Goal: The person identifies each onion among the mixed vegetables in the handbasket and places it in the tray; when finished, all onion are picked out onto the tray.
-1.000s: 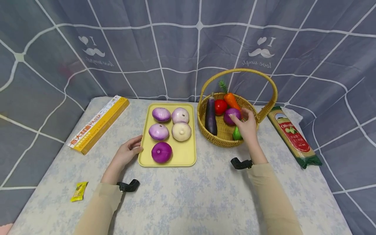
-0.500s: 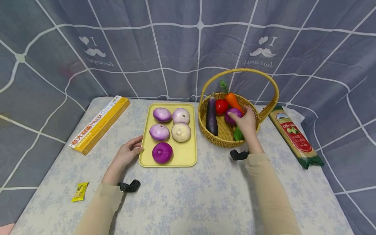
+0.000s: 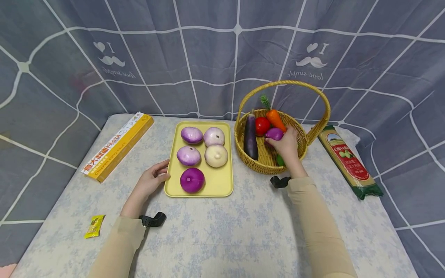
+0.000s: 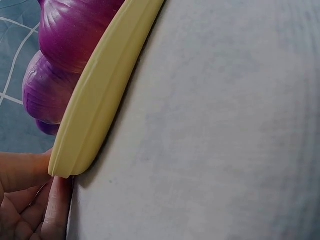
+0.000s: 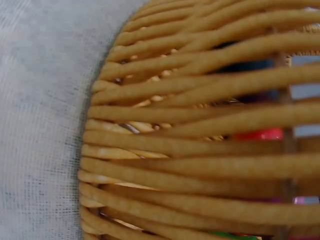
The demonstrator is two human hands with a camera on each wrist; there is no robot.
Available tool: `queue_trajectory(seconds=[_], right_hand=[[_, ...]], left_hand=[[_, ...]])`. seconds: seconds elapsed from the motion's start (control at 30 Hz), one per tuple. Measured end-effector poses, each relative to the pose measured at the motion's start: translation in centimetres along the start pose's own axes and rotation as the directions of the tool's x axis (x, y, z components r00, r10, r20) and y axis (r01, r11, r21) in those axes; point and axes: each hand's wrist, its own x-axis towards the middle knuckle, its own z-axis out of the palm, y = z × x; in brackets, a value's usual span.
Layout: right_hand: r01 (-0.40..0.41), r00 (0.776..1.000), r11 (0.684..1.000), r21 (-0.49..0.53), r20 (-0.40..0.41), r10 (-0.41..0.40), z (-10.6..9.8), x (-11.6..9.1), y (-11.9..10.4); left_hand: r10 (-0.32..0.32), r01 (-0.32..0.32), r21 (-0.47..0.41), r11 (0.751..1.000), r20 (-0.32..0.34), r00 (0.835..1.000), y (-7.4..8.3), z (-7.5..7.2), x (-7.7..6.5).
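Observation:
My right hand (image 3: 288, 144) reaches into the wicker basket (image 3: 257, 166) and grips a purple onion (image 3: 274, 134) there; some of its fingers are hidden. In the right wrist view the basket's woven wall (image 5: 190, 165) fills most of the picture, so neither hand nor onion shows clearly. At the left edge of the yellow tray (image 3: 217, 185), my left hand (image 3: 150, 180) holds the rim between thumb and fingers (image 4: 56, 205). On the tray lie several onions: a dark purple one (image 3: 192, 180), a whitish one (image 3: 216, 155) and paler purple ones (image 3: 188, 155).
Inside the basket are an eggplant (image 3: 250, 137), a tomato (image 3: 262, 126), a carrot (image 3: 276, 119) and a partly hidden green vegetable (image 3: 280, 160). A pasta box (image 3: 118, 147) lies left, a pasta bag (image 3: 349, 162) right. A small yellow packet (image 3: 94, 226) lies near the front left.
My right hand has closed around the purple onion in the basket, and the onion has tilted. The whitish onion on the tray has shifted slightly. My left hand stays at the tray's edge.

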Motion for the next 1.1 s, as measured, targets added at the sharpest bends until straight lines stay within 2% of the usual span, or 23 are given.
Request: queue_trajectory(seconds=[0.13,0.37,0.6,0.7,0.9,1.1], right_hand=[[-0.005,1.000,0.999,-0.038,0.005,0.005,0.2,-0.1,0.0],[0.030,1.000,0.999,-0.027,0.004,-0.030,0.2,-0.3,-0.2],[0.030,0.996,0.998,-0.060,0.083,-0.025,0.3,0.0,-0.2],[0.035,0.995,0.997,-0.065,0.094,-0.029,0.4,0.0,-0.2],[0.053,0.998,0.998,-0.031,0.042,-0.052,0.2,-0.2,-0.3],[0.066,0.998,0.995,0.077,-0.004,-0.066,-0.5,-1.3,-0.4]], left_hand=[[-0.005,0.005,0.006,1.000,-0.004,1.000,0.0,0.1,0.0],[-0.008,0.008,0.016,1.000,-0.008,1.000,0.1,0.1,0.0],[-0.016,0.016,0.016,1.000,-0.008,1.000,0.3,0.1,-0.1],[-0.018,0.018,0.017,1.000,-0.011,1.000,0.3,0.1,-0.1],[-0.010,0.010,0.017,1.000,-0.014,1.000,0.1,0.0,-0.1],[0.003,-0.002,0.024,1.000,-0.014,1.000,-0.1,0.1,0.1]])
